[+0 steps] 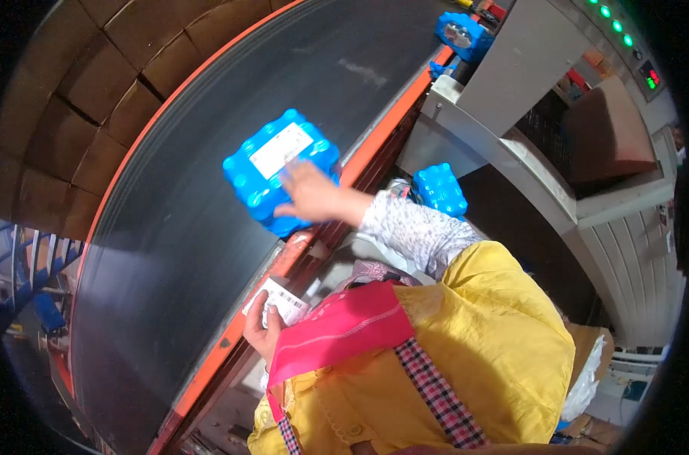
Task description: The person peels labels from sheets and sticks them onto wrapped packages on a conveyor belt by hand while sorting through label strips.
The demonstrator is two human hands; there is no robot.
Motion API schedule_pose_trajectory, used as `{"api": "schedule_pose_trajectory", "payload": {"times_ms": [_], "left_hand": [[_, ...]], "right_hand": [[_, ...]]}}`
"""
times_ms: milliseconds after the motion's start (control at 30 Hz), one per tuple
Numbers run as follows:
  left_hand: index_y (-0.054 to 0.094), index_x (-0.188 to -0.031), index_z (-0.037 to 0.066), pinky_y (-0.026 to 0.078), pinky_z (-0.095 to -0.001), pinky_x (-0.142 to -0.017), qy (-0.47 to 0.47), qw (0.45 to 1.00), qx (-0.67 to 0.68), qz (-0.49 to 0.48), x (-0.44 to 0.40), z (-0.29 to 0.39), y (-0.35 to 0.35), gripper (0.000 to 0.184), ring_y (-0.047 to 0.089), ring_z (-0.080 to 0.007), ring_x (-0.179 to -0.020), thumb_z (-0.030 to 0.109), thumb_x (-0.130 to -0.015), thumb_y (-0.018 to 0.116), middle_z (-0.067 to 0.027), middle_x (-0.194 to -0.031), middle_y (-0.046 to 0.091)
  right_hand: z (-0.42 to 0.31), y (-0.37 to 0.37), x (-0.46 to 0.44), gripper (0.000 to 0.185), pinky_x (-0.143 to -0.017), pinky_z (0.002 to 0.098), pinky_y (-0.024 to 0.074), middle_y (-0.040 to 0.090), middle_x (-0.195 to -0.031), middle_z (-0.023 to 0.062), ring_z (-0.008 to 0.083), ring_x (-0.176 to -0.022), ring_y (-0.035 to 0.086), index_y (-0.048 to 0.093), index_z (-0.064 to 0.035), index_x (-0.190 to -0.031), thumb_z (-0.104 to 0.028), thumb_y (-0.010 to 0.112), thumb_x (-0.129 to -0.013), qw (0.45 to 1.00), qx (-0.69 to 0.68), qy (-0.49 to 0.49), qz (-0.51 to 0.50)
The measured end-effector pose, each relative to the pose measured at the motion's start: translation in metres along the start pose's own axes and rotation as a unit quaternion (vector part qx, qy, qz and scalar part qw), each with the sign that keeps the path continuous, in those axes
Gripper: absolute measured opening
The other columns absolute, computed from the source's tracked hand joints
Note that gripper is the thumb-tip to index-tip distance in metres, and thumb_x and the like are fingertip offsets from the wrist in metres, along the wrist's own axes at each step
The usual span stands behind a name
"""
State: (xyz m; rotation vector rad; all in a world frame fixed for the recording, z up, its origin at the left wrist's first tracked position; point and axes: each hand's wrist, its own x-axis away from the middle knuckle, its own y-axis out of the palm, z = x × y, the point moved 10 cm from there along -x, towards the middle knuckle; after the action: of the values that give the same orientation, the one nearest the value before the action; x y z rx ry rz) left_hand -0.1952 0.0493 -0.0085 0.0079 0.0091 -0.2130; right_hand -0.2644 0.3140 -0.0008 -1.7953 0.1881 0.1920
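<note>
Now, far left, brown cardboard boxes (102, 80) stand stacked beyond the curved black conveyor belt (155, 273). Next along, the left hand (264, 332) has its grip pinched, thumb and fingers clasping white barcode labels (286, 305) beside the belt's orange rail (390, 125). And just above, on the belt near that rail, sits the blue-wrapped pack (259, 196), a white label (274, 150) across its top! Over it lies the right hand (310, 195), slightly blurred, grip loose, fingers spread against the pack and the label's edge, clasping nothing. Further right, a second blue pack (440, 189) shows beside the patterned sleeve (420, 231), with a third blue pack (464, 36) high up by the rail. Furthest right, a pale machine (511, 64) glows with green lights (617, 26).
</note>
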Motion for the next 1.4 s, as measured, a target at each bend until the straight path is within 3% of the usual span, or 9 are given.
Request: {"api": "schedule_pose_trajectory", "payload": {"times_ms": [100, 233, 400, 500, 600, 833, 1033, 1267, 1400], "left_hand": [[0.047, -0.126, -0.007, 0.041, -0.0297, -0.092, -0.012, 0.997, -0.045, -0.054, 0.001, 0.000, 0.001, 0.043, 0.056, -0.0200, -0.105, -0.003, -0.083, 0.053, -0.0167, -0.115, 0.058], [0.022, -0.143, 0.002, 0.044, -0.0287, -0.088, 0.020, 0.976, -0.083, -0.199, 0.009, 0.004, 0.018, 0.068, 0.054, -0.0170, -0.105, -0.008, -0.082, 0.051, -0.0132, -0.122, 0.051], [0.011, -0.145, 0.002, 0.040, -0.0298, -0.094, -0.010, 0.976, 0.085, -0.201, 0.010, 0.010, 0.024, 0.080, 0.048, -0.0169, -0.115, -0.003, -0.080, 0.059, -0.0115, -0.136, 0.038], [0.047, -0.128, -0.001, 0.045, -0.0244, -0.084, -0.107, 0.935, 0.127, -0.313, 0.021, -0.018, 0.043, 0.046, 0.055, -0.0092, -0.096, 0.004, -0.084, 0.061, -0.0046, -0.107, 0.059], [0.068, -0.092, 0.001, 0.044, -0.0210, -0.065, -0.073, 0.966, 0.069, -0.239, 0.022, -0.011, 0.026, 0.015, 0.054, -0.0026, -0.076, 0.014, -0.086, 0.064, 0.0029, -0.079, 0.064], [0.065, -0.099, -0.001, 0.048, -0.0261, -0.069, 0.152, 0.981, -0.109, -0.058, 0.008, 0.042, -0.046, 0.019, 0.064, -0.0150, -0.075, 0.010, -0.086, 0.055, -0.0156, -0.083, 0.067], [0.064, -0.106, -0.004, 0.045, -0.0252, -0.082, 0.067, 0.967, 0.069, 0.237, 0.004, 0.024, -0.150, 0.022, 0.057, -0.0127, -0.093, 0.005, -0.087, 0.057, -0.0084, -0.103, 0.064], [0.025, -0.142, 0.003, 0.040, -0.0312, -0.095, 0.153, 0.964, -0.043, 0.211, 0.000, 0.066, -0.153, 0.072, 0.047, -0.0221, -0.115, -0.006, -0.078, 0.056, -0.0192, -0.134, 0.040], [0.041, -0.134, 0.001, 0.040, -0.0316, -0.094, 0.205, 0.957, -0.125, 0.163, 0.001, 0.065, -0.133, 0.056, 0.049, -0.0215, -0.113, 0.001, -0.080, 0.058, -0.0174, -0.127, 0.049]], "right_hand": [[-0.072, -0.030, 0.037, 0.057, -0.093, 0.0435, 0.0397, 0.065, -0.087, 0.0214, 0.0374, -0.085, 0.062, 0.052, -0.0010, -0.122, -0.041, 0.060, -0.082, 0.927, -0.368, -0.062, -0.023], [-0.122, -0.037, 0.082, 0.047, -0.093, 0.0411, 0.0399, 0.052, -0.123, 0.0189, 0.0344, -0.113, 0.047, 0.058, -0.0039, -0.118, -0.030, 0.066, -0.079, 0.903, -0.416, -0.101, -0.040], [-0.139, -0.058, 0.101, 0.022, -0.085, 0.0354, 0.0440, 0.059, -0.105, 0.0087, 0.0264, -0.100, 0.052, 0.071, -0.0096, -0.096, -0.010, 0.070, -0.073, 0.919, -0.380, -0.104, 0.010], [-0.138, -0.061, 0.110, 0.018, -0.072, 0.0307, 0.0458, 0.060, -0.085, 0.0079, 0.0223, -0.082, 0.057, 0.070, -0.0051, -0.090, -0.002, 0.069, -0.072, 0.895, -0.428, -0.124, 0.013], [-0.143, -0.050, 0.112, 0.011, -0.057, 0.0290, 0.0473, 0.062, -0.078, 0.0102, 0.0226, -0.067, 0.061, 0.067, -0.0024, -0.086, -0.005, 0.068, -0.075, 0.899, -0.435, -0.048, -0.026], [-0.164, -0.094, 0.109, 0.015, -0.081, 0.0347, 0.0468, 0.065, -0.094, 0.0123, 0.0266, -0.092, 0.060, 0.067, -0.0010, -0.087, 0.002, 0.063, -0.073, 0.920, -0.345, -0.129, 0.137], [-0.042, -0.066, 0.135, 0.016, -0.075, 0.0272, 0.0483, 0.065, -0.091, 0.0106, 0.0145, -0.083, 0.060, 0.062, 0.0069, -0.097, -0.005, 0.052, -0.090, 0.762, -0.546, 0.214, 0.275], [0.021, -0.046, 0.159, 0.024, -0.071, 0.0233, 0.0483, 0.062, -0.097, 0.0092, 0.0118, -0.082, 0.059, 0.055, 0.0056, -0.110, -0.010, 0.052, -0.092, 0.740, -0.546, 0.278, 0.278], [0.027, -0.035, 0.175, 0.025, -0.070, 0.0236, 0.0467, 0.061, -0.097, 0.0080, 0.0108, -0.081, 0.057, 0.054, 0.0064, -0.111, -0.007, 0.051, -0.090, 0.741, -0.532, 0.312, 0.267]]}}
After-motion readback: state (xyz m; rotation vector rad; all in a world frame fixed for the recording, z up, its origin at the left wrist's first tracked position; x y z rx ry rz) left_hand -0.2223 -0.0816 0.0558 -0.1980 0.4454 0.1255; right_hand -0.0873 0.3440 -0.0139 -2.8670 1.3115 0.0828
